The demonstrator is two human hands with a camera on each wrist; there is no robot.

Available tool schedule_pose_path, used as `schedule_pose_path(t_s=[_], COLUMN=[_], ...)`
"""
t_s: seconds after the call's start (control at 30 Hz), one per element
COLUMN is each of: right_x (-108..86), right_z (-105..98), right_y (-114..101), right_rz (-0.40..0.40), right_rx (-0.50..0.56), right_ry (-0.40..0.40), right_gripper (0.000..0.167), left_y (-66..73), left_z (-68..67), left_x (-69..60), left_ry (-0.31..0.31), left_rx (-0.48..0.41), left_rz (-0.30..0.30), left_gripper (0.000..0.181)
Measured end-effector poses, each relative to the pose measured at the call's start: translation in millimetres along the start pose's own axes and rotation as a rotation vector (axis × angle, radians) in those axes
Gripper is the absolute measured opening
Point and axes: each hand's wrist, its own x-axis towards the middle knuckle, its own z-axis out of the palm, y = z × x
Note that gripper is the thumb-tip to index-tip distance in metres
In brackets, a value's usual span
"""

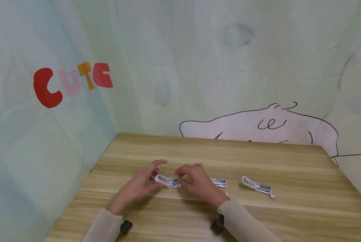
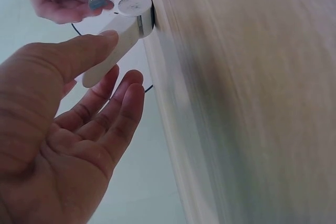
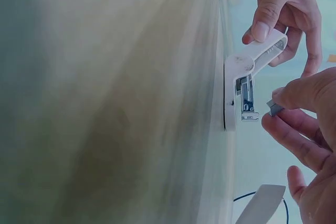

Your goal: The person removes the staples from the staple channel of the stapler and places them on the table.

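Note:
A white stapler (image 3: 240,65) stands on the wooden table with its top tilted back, so its metal staple channel (image 3: 247,95) shows. My left hand (image 1: 141,182) pinches the raised top between thumb and fingers, its other fingers spread loosely. Close to the channel's end, my right hand (image 1: 198,183) pinches a short strip of staples (image 3: 274,107) between thumb and fingertip. In the right wrist view the strip is apart from the stapler. The left wrist view also shows this small grey strip (image 2: 97,1) beside the stapler.
A second opened white stapler (image 1: 219,183) lies partly hidden behind my right hand. Farther right lies another opened stapler (image 1: 256,185), with a small grey block (image 1: 272,196) at its end. Printed cloth walls stand behind and left of the table (image 1: 168,215).

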Motion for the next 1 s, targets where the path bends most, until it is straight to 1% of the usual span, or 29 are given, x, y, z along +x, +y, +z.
schedule_pose_path(t_s=[0.13, 0.2, 0.23, 0.4, 0.47, 0.7, 0.87, 1.0], right_x=[-2.4, -4.8, -6.4, -14.7, -16.2, -14.9, -15.1, -16.3], right_z=[-1.0, -0.6, -0.6, -0.1, -0.2, 1.3, 1.9, -1.5], right_y=[0.1, -0.3, -0.9, -5.6, -7.1, -8.9, -10.6, -12.6], right_rz=[-0.062, -0.091, -0.093, -0.048, -0.036, -0.057, -0.05, -0.032], right_rx=[0.064, 0.07, 0.056, -0.048, -0.072, -0.127, -0.126, -0.119], right_ry=[0.013, 0.006, -0.006, -0.096, -0.117, -0.171, -0.182, -0.171], right_gripper=[0.027, 0.032, 0.034, 0.044, 0.045, 0.05, 0.05, 0.049], left_y=[-0.8, -1.2, -1.5, -0.7, 0.2, 1.2, 0.3, -0.2], left_z=[0.4, 0.6, 0.7, 0.2, -0.1, -1.8, -1.6, -1.8], left_x=[0.5, 0.7, 0.7, 1.4, 2.1, 1.7, 1.0, -1.4], left_ry=[0.006, 0.009, 0.01, 0.011, 0.01, 0.008, 0.012, 0.039], left_rx=[-0.005, -0.007, -0.006, -0.012, -0.012, -0.006, -0.01, 0.003], left_rz=[0.001, -0.002, -0.002, -0.025, -0.034, -0.035, -0.024, -0.034], left_gripper=[0.077, 0.078, 0.078, 0.079, 0.079, 0.079, 0.079, 0.082])
